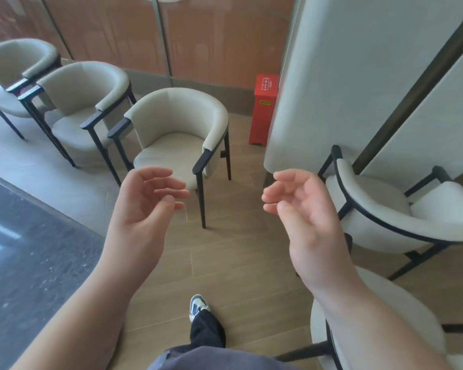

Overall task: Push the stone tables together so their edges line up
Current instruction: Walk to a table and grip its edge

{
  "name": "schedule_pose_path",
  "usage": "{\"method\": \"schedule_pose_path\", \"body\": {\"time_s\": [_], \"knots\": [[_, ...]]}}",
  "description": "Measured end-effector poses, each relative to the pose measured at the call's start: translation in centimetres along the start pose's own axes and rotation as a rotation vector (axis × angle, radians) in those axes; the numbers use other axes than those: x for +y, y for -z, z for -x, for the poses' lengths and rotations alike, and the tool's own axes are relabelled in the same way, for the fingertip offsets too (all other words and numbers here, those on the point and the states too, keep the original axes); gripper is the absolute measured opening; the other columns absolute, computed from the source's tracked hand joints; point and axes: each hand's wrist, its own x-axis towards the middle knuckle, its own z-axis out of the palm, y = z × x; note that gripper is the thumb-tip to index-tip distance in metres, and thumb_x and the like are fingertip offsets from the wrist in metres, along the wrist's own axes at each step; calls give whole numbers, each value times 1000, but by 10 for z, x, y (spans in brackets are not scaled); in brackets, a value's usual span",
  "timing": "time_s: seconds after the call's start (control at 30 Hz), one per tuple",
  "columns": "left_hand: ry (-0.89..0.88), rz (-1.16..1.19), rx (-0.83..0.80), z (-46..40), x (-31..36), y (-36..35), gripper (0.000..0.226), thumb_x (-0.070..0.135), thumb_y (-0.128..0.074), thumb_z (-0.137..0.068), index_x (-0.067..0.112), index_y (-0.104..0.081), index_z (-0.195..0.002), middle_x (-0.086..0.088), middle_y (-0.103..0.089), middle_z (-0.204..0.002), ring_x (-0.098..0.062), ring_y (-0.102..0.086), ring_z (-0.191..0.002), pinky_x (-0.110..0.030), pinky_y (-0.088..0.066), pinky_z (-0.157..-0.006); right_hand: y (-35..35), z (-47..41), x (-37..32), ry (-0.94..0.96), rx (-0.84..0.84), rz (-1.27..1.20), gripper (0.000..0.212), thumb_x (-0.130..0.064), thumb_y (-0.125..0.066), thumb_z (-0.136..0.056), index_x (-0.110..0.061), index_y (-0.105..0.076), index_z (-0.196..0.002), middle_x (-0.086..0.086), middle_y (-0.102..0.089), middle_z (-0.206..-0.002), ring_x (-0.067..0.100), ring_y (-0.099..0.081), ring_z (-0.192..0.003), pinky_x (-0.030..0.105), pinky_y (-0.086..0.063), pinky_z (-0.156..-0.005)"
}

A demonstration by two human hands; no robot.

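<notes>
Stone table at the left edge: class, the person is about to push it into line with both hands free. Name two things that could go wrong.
1. Neither the left hand nor the right hand touches the stone table, and only its corner shows, so alignment may be misjudged.
2. The nearest chair stands close by; a pushed table or a step from the shoe might knock its legs.
</notes>
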Motion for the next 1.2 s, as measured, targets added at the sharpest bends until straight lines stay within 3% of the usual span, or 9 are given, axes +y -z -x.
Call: {"method": "schedule_pose_path", "body": {"time_s": [0.17, 0.3, 0.53, 0.73, 0.83, 0.97, 1.07, 1.2], "knots": [[49, 4, 76, -98, -35, 26, 29, -8, -46, -99, 10, -55, -120, -6, -70, -101, -22, -71, -99, -48, -58, -90, -47, -108, 20, -21, -78, 37, 34, -3, -45, -89, -18, -59, -117, 1, -66, -99, 19, -64, -102, 40, -55, -94], [38, -3, 148, -164, -48, 54, 29, 7, -48, -92, 11, -55, -120, -8, -70, -102, -24, -71, -101, -40, -60, -87, -92, -183, 31, 11, -158, 25, 35, -3, -45, -88, -20, -59, -115, 2, -65, -99, 20, -63, -100, 39, -54, -93], [66, -54, 293, -221, -67, 89, 28, 7, -48, -92, 19, -57, -115, -1, -72, -101, -21, -72, -99, -35, -60, -86, -154, -269, 66, -34, -322, -29, 33, -3, -46, -89, -15, -58, -117, 6, -65, -100, 22, -64, -99, 36, -54, -91], [81, -104, 434, -279, -92, 98, 30, -6, -48, -98, 18, -56, -114, 5, -73, -97, -19, -72, -96, -33, -60, -84, -191, -357, 103, -44, -469, -77, 34, -2, -46, -90, -18, -58, -117, 3, -65, -100, 21, -64, -100, 35, -54, -92], [76, -126, 514, -316, -105, 88, 25, 4, -51, -93, 19, -56, -113, 4, -73, -96, -20, -72, -95, -36, -60, -84, -207, -410, 121, -30, -548, -112, 34, -2, -45, -89, -17, -58, -117, 4, -65, -100, 20, -64, -99, 34, -54, -91], [110, -158, 654, -371, -119, 70, 32, -12, -48, -99, 16, -56, -113, -1, -70, -95, -22, -71, -95, -44, -58, -88, -226, -484, 137, -69, -698, -151, 33, -3, -45, -89, -18, -59, -115, 0, -66, -97, 20, -64, -99, 36, -54, -92], [88, -156, 766, -396, -122, 67, 26, 4, -50, -92, 17, -56, -113, 0, -70, -96, -22, -71, -95, -37, -58, -85, -250, -527, 145, -89, -797, -177, 33, -3, -45, -88, -18, -59, -115, 0, -66, -95, 17, -64, -97, 35, -54, -91], [114, -197, 911, -396, -124, 83, 28, 7, -48, -89, 19, -55, -114, -2, -68, -100, -22, -70, -96, -33, -57, -84, -297, -550, 156, -151, -954, -226, 32, -4, -45, -86, -12, -57, -115, -1, -65, -94, 14, -63, -94, 34, -54, -90]]}}
